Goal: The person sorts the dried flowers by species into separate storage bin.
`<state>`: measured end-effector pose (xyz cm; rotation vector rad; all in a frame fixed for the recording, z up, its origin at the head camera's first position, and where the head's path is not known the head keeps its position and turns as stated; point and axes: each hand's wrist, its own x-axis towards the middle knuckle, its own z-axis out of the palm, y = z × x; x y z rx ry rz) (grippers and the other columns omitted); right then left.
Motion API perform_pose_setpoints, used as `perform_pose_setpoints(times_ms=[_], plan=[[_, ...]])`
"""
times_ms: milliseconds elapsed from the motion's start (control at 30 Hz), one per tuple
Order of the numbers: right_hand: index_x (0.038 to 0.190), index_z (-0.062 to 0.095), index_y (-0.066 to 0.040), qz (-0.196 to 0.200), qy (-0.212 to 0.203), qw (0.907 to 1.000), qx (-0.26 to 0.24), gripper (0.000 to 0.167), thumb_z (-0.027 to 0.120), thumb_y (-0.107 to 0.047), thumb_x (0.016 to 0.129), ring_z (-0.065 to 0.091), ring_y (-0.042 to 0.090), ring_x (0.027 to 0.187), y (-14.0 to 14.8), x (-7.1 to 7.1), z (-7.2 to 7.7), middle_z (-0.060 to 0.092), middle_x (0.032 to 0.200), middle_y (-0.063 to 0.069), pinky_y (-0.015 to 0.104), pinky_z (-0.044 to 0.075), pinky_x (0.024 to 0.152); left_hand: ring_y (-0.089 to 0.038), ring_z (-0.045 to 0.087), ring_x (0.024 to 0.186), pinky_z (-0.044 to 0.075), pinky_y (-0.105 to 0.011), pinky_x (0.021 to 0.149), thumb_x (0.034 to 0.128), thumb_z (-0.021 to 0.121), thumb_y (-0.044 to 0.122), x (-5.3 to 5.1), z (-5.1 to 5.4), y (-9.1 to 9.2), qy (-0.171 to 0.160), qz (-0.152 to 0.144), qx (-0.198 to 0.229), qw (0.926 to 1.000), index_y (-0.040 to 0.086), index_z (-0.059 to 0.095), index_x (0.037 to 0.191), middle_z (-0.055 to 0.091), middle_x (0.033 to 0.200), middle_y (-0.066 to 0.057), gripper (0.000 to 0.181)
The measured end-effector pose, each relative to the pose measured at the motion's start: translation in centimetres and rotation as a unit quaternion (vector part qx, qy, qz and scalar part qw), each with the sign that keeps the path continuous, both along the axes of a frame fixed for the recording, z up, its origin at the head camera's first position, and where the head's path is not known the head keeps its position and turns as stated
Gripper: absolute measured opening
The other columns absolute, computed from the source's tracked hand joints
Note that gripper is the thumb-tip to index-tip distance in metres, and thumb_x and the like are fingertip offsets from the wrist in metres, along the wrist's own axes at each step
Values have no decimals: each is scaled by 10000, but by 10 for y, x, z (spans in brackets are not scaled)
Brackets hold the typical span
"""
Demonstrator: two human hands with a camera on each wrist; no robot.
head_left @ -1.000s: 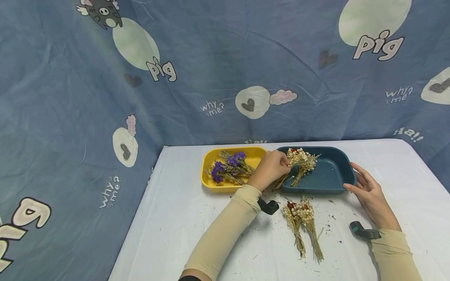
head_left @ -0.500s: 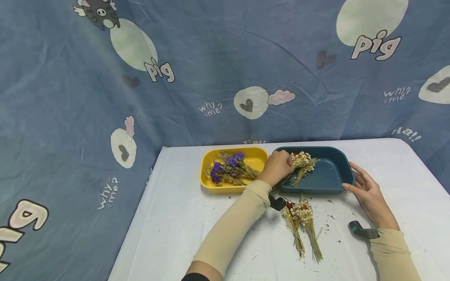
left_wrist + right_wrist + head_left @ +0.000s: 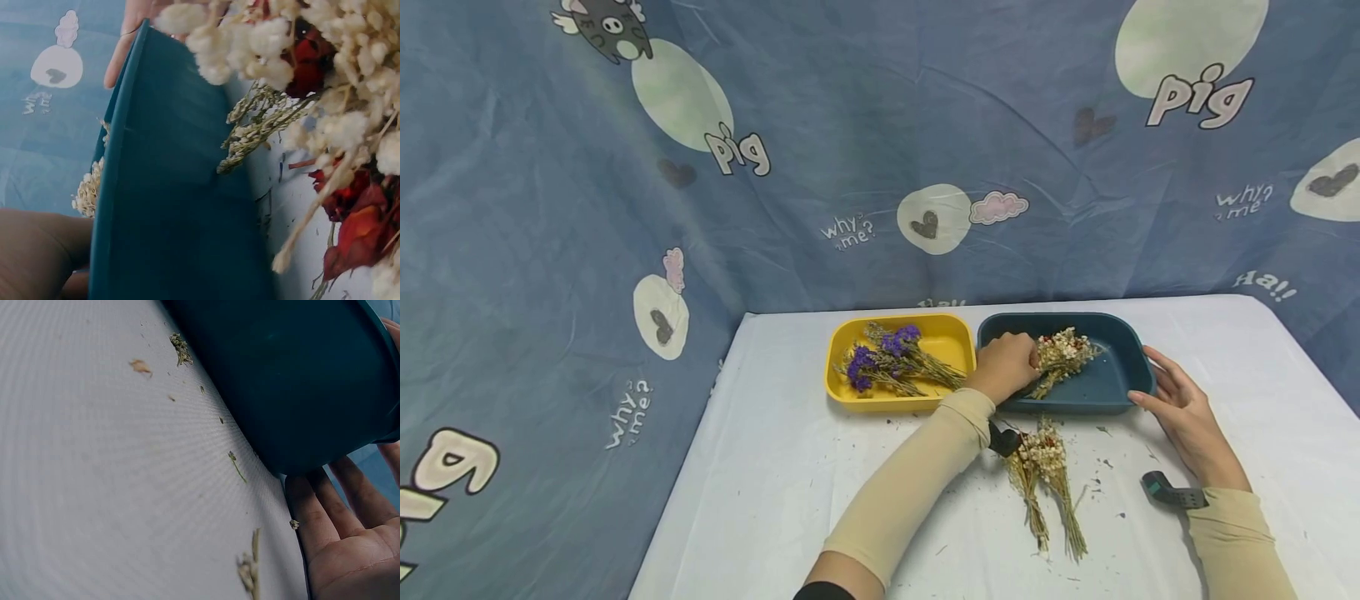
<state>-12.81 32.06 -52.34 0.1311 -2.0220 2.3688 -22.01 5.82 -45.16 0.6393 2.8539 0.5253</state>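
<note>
My left hand (image 3: 1006, 365) reaches over the near left side of the teal tray (image 3: 1067, 408). Its curled fingers pinch the stems of a dried bouquet of cream blossoms (image 3: 1067, 350), whose heads point right inside the tray. Another bunch lies close under it; their stems are partly hidden. In the left wrist view the tray wall hides the fingertips of that hand (image 3: 37, 253). At the tray's right end my right hand (image 3: 1183, 408) holds the corner, thumb in front and fingers along the end wall. The right wrist view has the fingers (image 3: 312, 512) against the tray's outside.
A yellow tray (image 3: 880, 406) with several purple dried flowers (image 3: 895, 346) stands left of the teal one. In front lie two bunches of cream and red dried flowers (image 3: 1051, 471). Plant crumbs dot the white tablecloth (image 3: 760, 467). A blue printed curtain (image 3: 820, 150) hangs behind.
My left hand has moved right, deeper into the teal tray, and the bouquet has shifted right with it. The right hand stays at the tray's end.
</note>
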Motion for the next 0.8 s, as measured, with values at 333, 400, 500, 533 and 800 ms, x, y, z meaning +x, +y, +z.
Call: perform_pose_setpoints(times_ms=[333, 400, 500, 533, 800], plan=[[1647, 275, -184, 51, 5, 10000, -23, 805, 609, 100, 972, 577, -48, 1257, 0, 0, -1, 467, 1427, -100, 71, 512, 989, -31, 557, 624, 490, -188, 660, 967, 752, 257, 4, 1, 1, -102, -241, 224, 9994, 208, 740, 789, 690, 735, 108, 184], [1647, 274, -183, 43, -1, 10000, -32, 807, 610, 101, 971, 580, -49, 1252, 0, 0, -1, 471, 1423, -101, 71, 514, 987, -38, 553, 625, 485, -192, 663, 965, 753, 246, 4, 1, 0, -107, -251, 350, 9990, 194, 742, 798, 688, 731, 96, 176], [1647, 273, -181, 35, 10, 10000, -41, 810, 612, 104, 969, 581, -51, 1249, 0, -1, -1, 476, 1419, -103, 72, 514, 987, -39, 569, 631, 487, -184, 654, 960, 759, 225, 4, 3, -3, -117, -231, 532, 9983, 187, 746, 829, 689, 748, 96, 137], [1647, 274, -181, 34, 16, 10000, -45, 811, 613, 106, 968, 580, -51, 1249, 0, -1, -1, 477, 1418, -104, 72, 515, 986, -42, 574, 632, 485, -182, 641, 960, 759, 218, 4, 4, -4, -135, -231, 586, 9979, 183, 746, 836, 690, 750, 92, 129], [1643, 287, -176, -4, 35, 10000, -79, 814, 617, 119, 960, 582, -56, 1243, 0, -1, 0, 485, 1414, -108, 71, 515, 984, -26, 593, 643, 486, -148, 613, 966, 748, 203, 9, 8, -10, -132, -247, 965, 9949, 182, 748, 892, 704, 804, 90, 77]])
